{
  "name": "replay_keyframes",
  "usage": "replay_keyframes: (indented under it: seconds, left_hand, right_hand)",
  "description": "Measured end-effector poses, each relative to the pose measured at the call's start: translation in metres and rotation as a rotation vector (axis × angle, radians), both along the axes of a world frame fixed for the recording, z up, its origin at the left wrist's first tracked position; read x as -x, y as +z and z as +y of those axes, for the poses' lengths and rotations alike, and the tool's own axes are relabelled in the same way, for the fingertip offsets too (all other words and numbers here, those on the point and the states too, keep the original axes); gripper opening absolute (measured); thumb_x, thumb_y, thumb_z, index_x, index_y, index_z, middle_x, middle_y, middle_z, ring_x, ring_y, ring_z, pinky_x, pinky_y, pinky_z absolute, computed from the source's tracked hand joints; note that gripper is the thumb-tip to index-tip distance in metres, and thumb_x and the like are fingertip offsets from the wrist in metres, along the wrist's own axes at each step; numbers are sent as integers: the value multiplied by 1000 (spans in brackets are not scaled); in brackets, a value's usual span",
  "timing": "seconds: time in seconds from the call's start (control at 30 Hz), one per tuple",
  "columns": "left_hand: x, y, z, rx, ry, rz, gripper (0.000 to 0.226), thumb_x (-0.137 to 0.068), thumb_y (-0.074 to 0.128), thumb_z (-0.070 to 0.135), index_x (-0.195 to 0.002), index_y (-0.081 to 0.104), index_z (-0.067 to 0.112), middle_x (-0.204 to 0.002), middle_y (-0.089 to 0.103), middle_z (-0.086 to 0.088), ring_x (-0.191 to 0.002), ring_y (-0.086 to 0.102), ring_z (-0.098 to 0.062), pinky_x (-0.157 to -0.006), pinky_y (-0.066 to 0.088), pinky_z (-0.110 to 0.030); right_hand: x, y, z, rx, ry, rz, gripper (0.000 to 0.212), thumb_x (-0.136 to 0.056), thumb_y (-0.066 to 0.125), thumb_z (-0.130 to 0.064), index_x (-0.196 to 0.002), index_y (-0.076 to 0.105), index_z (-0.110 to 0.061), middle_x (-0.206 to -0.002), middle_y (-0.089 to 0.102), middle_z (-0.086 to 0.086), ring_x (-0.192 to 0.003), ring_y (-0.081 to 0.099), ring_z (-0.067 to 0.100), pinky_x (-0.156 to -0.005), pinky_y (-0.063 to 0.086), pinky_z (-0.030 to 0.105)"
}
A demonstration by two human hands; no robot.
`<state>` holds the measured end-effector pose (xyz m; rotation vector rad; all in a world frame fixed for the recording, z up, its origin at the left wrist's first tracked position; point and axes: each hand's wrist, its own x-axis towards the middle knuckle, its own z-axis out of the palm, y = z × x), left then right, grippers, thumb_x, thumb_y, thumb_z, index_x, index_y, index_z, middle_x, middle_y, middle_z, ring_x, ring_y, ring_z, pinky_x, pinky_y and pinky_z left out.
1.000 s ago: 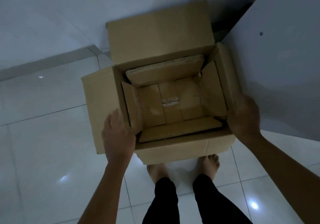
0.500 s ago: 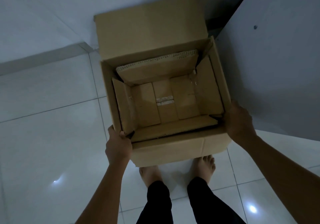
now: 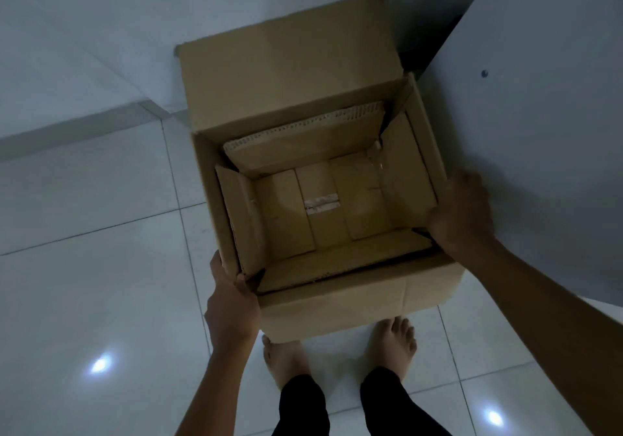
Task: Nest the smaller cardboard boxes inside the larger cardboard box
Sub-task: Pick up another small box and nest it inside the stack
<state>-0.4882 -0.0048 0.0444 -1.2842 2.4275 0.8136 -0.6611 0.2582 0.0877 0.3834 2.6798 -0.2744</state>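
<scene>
A large brown cardboard box is held open-side up above the floor. A smaller cardboard box sits nested inside it, its flaps standing along the larger box's inner walls and its taped bottom showing. My left hand grips the larger box at its near left corner, thumb hooked over the rim. My right hand grips the right wall near the near right corner, fingers over the rim. The larger box's far flap stands up toward the wall.
Glossy white floor tiles spread below and to the left. A white wall rises behind the box. A white panel stands close on the right. My bare feet are right under the box's near side.
The left side flap, folded out a second ago, now lies against the box. My left hand moved from that flap to the near left corner. The box shifted slightly.
</scene>
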Motion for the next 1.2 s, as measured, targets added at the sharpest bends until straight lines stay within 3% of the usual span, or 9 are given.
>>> replay_keyframes:
  seconds: [0.07,0.13,0.23,0.33,0.53,0.67,0.9,1.0,1.2]
  left_hand:
    - [5,5,-2,-4,29,-22,53,-98,46,15,-143,23,29,-71,57,5,-56,53,-15,-58,46,-35]
    - [20,11,-6,-6,70,19,64,-91,51,9,-144,21,30,-97,67,-11,-78,65,-35,-67,56,-46]
    - [55,20,-17,36,37,163,70,-88,54,15,-147,19,32,-134,57,-13,-115,56,-41,-89,52,-56]
    - [89,19,-33,60,-14,187,68,-92,48,22,-151,18,33,-147,46,-10,-130,45,-40,-98,44,-60]
    - [110,9,-55,19,-69,170,60,-96,44,17,-150,21,29,-136,55,-8,-114,57,-36,-90,48,-59]
    - [95,11,-48,-15,-74,194,65,-99,42,17,-155,12,29,-137,54,-9,-116,56,-32,-92,48,-56]
    - [72,9,-48,-16,-90,263,58,-98,44,12,-152,26,19,-141,52,-4,-121,55,-24,-99,45,-33]
    - [55,10,-49,25,-62,168,72,-92,54,21,-154,18,32,-149,46,2,-126,53,-25,-97,45,-40]
    - [61,13,-37,-69,-126,117,57,-101,41,32,-153,16,28,-100,67,-4,-79,66,-25,-75,57,-49]
  right_hand:
    - [24,11,-28,83,187,174,37,-88,56,-3,-124,49,-6,-128,50,18,-117,50,36,-86,45,39]
    - [51,19,-66,218,432,228,40,-93,49,-4,-133,46,-10,-139,47,13,-128,45,31,-100,42,38]
    - [89,25,-128,281,676,147,60,-93,44,3,-149,29,-12,-158,25,12,-144,22,31,-116,22,49]
    - [117,20,-184,237,797,190,68,-88,46,8,-150,26,-12,-158,24,15,-145,21,34,-118,21,46]
    - [128,-16,-224,145,827,182,58,-89,60,-16,-142,37,-16,-152,32,10,-138,28,34,-111,30,49]
    - [111,-24,-210,53,940,168,44,-96,50,-16,-139,40,-16,-145,42,11,-131,39,35,-105,36,51]
    - [99,-29,-208,31,919,149,62,-83,56,0,-140,39,-19,-141,46,11,-130,40,33,-104,33,51]
    - [104,-35,-211,43,929,105,55,-86,52,-2,-138,44,-20,-132,55,11,-122,48,33,-101,36,47]
    - [100,-23,-172,256,857,219,43,-97,49,-17,-139,45,-10,-149,43,10,-137,35,32,-114,27,44]
